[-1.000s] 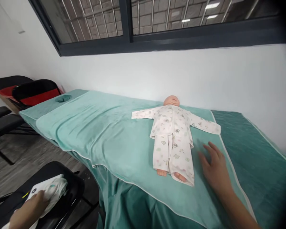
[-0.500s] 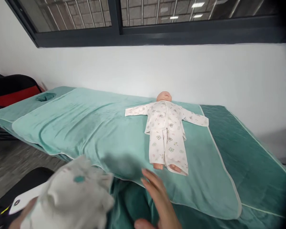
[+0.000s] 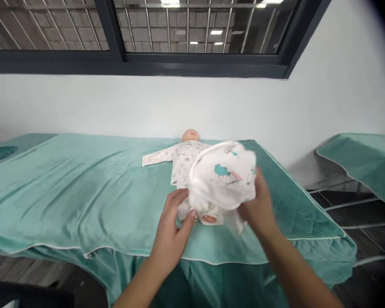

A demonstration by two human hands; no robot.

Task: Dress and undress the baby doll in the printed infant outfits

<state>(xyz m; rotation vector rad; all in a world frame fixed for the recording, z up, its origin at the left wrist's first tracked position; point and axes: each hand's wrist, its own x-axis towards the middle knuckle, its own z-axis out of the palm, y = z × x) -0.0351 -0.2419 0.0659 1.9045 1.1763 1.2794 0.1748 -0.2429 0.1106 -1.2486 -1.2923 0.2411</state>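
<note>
A soft white cloth (image 3: 224, 177) with a teal bird print is bunched up in front of me. My right hand (image 3: 258, 207) grips its right side, the fingers partly hidden behind it. On the lower left edge, my left hand (image 3: 173, 226) has cloth between thumb and fingers. Behind the cloth a baby doll (image 3: 191, 135) lies on its back, its head toward the wall. It wears a white patterned top (image 3: 181, 160) with one sleeve stretched out to the left. The cloth covers the doll's right-hand side and most of its trousers; one foot (image 3: 209, 218) shows below.
A light green sheet (image 3: 83, 192) covers the long bed, over a darker green cover (image 3: 276, 188). The wall and a barred window (image 3: 192, 34) rise behind. At right stands another green-covered surface (image 3: 365, 158) with metal bars; a black seat (image 3: 28, 295) is at lower left.
The cloth has moved from the lower left to in front of the doll, and both hands are now on it. My view has turned to the right.
</note>
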